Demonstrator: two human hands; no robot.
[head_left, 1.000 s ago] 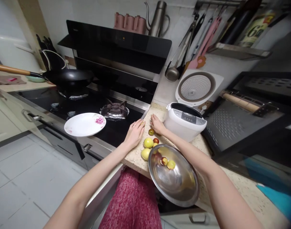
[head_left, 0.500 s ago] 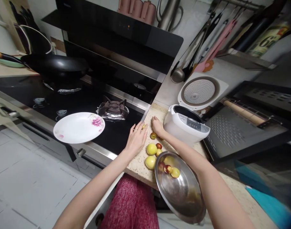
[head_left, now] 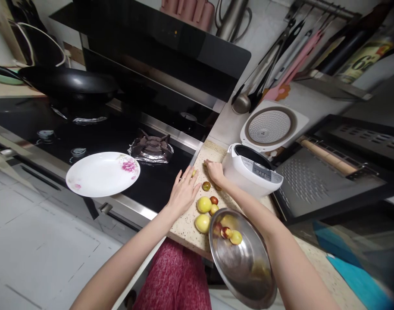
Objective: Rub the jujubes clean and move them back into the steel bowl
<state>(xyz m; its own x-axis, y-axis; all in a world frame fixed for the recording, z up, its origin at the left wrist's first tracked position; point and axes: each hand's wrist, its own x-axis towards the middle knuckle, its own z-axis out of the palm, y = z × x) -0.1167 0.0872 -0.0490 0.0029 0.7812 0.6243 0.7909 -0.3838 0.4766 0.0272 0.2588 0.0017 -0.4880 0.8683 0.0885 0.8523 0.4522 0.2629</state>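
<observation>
My left hand [head_left: 183,191] lies palm down at the counter's edge beside the hob, fingers stretched out. A small yellow-green fruit [head_left: 193,173] shows at its fingertips; I cannot tell whether it is gripped. My right hand [head_left: 214,172] is curled on the counter by the white rice cooker [head_left: 245,174], its contents hidden. Between the hands sits a brown-green fruit [head_left: 206,186], jujube-like. Closer to me are two larger yellow-green fruits, one a round fruit [head_left: 204,204], plus a red-brown fruit [head_left: 214,200]. A tilted steel bowl [head_left: 245,267] holds a few fruits, among them a yellow fruit [head_left: 236,237].
A flowered white plate [head_left: 101,174] rests on the hob's front left of my hands, partly past the edge. Behind it are a burner [head_left: 151,147] and a black wok [head_left: 74,82]. The rice cooker's lid [head_left: 268,125] stands raised. An oven [head_left: 313,181] stands at the right.
My right hand's fingers now point more to the left, still curled. My left hand stays in nearly the same place. The view has shifted slightly; the fruits and bowl look unchanged.
</observation>
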